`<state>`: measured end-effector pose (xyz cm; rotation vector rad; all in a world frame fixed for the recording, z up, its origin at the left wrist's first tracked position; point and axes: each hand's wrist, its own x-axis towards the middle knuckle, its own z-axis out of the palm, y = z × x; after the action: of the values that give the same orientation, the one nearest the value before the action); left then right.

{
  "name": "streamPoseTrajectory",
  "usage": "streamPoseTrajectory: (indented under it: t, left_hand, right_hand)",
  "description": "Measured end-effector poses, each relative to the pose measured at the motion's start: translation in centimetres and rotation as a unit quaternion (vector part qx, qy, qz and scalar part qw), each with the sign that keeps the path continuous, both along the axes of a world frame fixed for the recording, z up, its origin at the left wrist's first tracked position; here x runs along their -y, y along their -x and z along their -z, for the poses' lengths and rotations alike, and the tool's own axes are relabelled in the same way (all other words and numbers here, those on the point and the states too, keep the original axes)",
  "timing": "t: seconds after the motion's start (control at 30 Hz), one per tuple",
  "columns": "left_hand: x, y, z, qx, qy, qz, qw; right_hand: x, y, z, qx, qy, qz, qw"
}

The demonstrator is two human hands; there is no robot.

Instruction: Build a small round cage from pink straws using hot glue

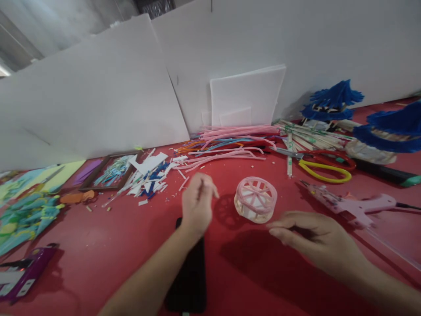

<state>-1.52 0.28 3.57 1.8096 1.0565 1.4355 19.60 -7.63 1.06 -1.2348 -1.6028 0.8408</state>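
A small round basket-like craft piece (256, 199) has a pink spoked top, pale sides and something white inside. It sits on the red table in front of me. My right hand (309, 237) is beside its lower right edge, thumb and forefinger pinched together. Whether those fingertips touch the piece or hold something tiny, I cannot tell. To its left, my left hand (198, 204) is curled closed and slightly blurred, apart from the piece; its palm is hidden. Below my left forearm lies a black phone (189, 281), partly covered by the arm.
On the right lie a pink glue gun (357, 204), yellow-and-red-handled scissors (324, 169) and blue-roofed models (332, 103). Pink pipe cleaners (230, 153) lie behind, with white scraps (153, 169) and a brown frame (113, 171) leftward. A purple device (28, 272) is near left.
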Motion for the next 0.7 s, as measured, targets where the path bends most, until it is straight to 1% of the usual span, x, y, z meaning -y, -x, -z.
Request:
streamPoseTrajectory:
  t: [0.03,0.07,0.13,0.17,0.2,0.23,0.27,0.3,0.33,0.37,0.4,0.43,0.47,0.5,0.53,0.57,0.6,0.63,0.67,0.7]
  left_hand:
    - [-1.2,0.9,-0.5,0.006,0.003,-0.028,1.0]
    - [-2.4,1.8,-0.9,-0.002,0.002,-0.068,0.998]
    - [-4.6,3.9,-1.5,-0.092,0.011,-0.158,0.983]
    - [-5.4,4.8,-1.6,-0.166,0.023,-0.204,0.965]
    - [-6.1,5.7,-1.6,-0.252,0.043,-0.238,0.937]
    - [-6.5,6.3,-1.5,-0.33,0.056,-0.261,0.905]
    - [-6.8,6.7,-1.4,-0.388,0.044,-0.279,0.877]
    - [-6.9,6.9,-1.3,-0.419,0.027,-0.308,0.853]
    - [-6.8,6.8,-1.2,-0.437,0.02,-0.326,0.838]
    - [-6.7,6.6,-1.2,-0.44,0.014,-0.332,0.834]
    - [-6.4,6.0,-1.2,-0.433,0.011,-0.32,0.843]
    - [-6.1,5.4,-1.2,-0.416,0.015,-0.285,0.863]
    - [-5.6,4.5,-1.2,-0.389,0.027,-0.23,0.892]
    - [-5.0,3.5,-1.1,-0.351,0.056,-0.142,0.924]
    - [-4.3,2.5,-0.9,-0.294,0.1,-0.049,0.949]
    - [-3.4,1.5,-0.6,-0.228,0.161,0.024,0.96]
    - [-2.6,0.5,-0.2,-0.17,0.225,0.084,0.956]
    - [-1.8,-0.4,0.2,-0.126,0.285,0.123,0.942]
    - [-1.0,-1.1,0.7,-0.086,0.34,0.139,0.926]
    - [-0.4,-1.7,1.1,-0.041,0.386,0.138,0.911]
  right_hand:
    - [-0.1,-0.2,-0.1,0.0,-0.002,0.014,1.0]
    - [-0.2,-0.4,-0.2,0.0,-0.007,0.027,1.0]
    - [-0.4,-0.7,-0.2,0.003,-0.03,0.055,0.998]
    - [-0.5,-0.8,-0.2,0.007,-0.045,0.071,0.996]
    - [-0.6,-1.0,0.0,0.013,-0.061,0.091,0.994]
    - [-0.7,-1.1,0.3,0.02,-0.074,0.116,0.99]
    - [-0.7,-1.3,0.7,0.026,-0.082,0.144,0.986]
    - [-0.8,-1.5,1.3,0.029,-0.083,0.171,0.981]
    - [-1.0,-1.6,1.9,0.027,-0.076,0.194,0.978]
    - [-1.1,-1.8,2.5,0.022,-0.059,0.21,0.976]
    - [-1.3,-1.9,3.1,0.011,-0.033,0.216,0.976]
    - [-1.5,-1.9,3.6,-0.002,0.001,0.211,0.977]
    - [-1.7,-1.9,4.0,-0.015,0.034,0.2,0.979]
    - [-1.8,-1.8,4.3,-0.027,0.062,0.186,0.98]
    - [-2.0,-1.7,4.4,-0.038,0.081,0.171,0.981]
    - [-2.2,-1.6,4.4,-0.047,0.09,0.156,0.983]
    - [-2.3,-1.4,4.4,-0.053,0.09,0.144,0.984]
    - [-2.3,-1.2,4.2,-0.058,0.089,0.133,0.985]
    - [-2.4,-1.1,4.1,-0.064,0.087,0.124,0.986]
    - [-2.4,-1.0,3.9,-0.068,0.085,0.117,0.987]
